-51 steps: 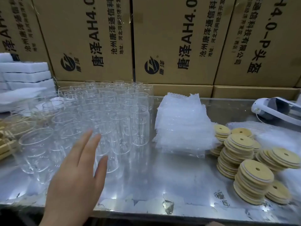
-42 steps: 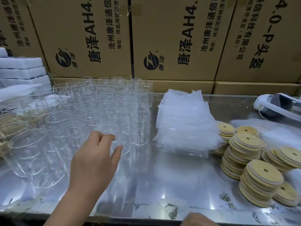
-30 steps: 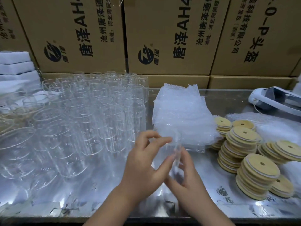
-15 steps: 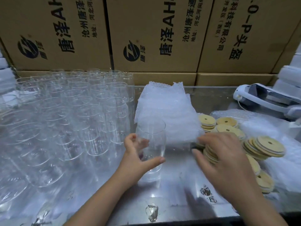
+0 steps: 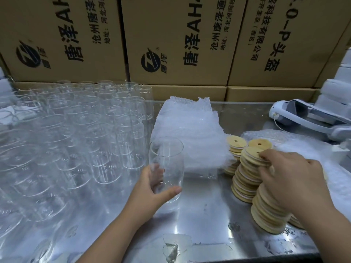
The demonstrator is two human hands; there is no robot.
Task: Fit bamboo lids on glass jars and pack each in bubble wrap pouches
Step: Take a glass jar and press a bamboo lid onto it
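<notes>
Your left hand [image 5: 150,190] grips the fragile, likely slick glass jar [image 5: 167,154] low down; your right hand [image 5: 292,179] pinches a light, stiff bamboo lid [image 5: 250,156] by its rim.

The left hand [image 5: 152,188] reaches in from the lower left, thumb in front and fingers curled behind a glass jar [image 5: 167,160]. The right hand [image 5: 290,179], palm down, pinches a bamboo lid [image 5: 250,156].

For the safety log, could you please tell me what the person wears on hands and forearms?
Nothing visible: the left hand and right hand are ungloved, with no rings or watch, and no sleeve reaches into the frame.
</notes>
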